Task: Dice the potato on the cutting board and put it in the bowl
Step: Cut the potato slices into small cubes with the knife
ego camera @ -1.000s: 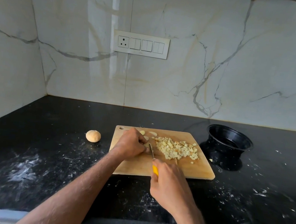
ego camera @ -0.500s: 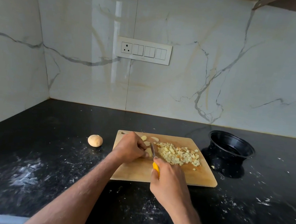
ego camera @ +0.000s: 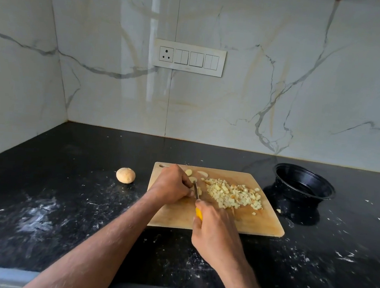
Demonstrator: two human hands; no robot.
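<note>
A wooden cutting board lies on the black counter. A heap of diced potato covers its middle right. My left hand curls over a small potato piece at the board's left part, mostly hiding it. My right hand grips the yellow handle of a knife, whose blade stands on the board right beside my left fingertips. A few pale slices lie near the board's far edge. The black bowl sits right of the board and looks empty.
A whole unpeeled potato rests on the counter left of the board. One stray cube lies between board and bowl. White smears mark the black counter. A switch panel is on the marble wall behind.
Both hands stay at the same spot on the board, the knife working beside my left fingers. The camera has tilted slightly, shifting the scene lower in view.
</note>
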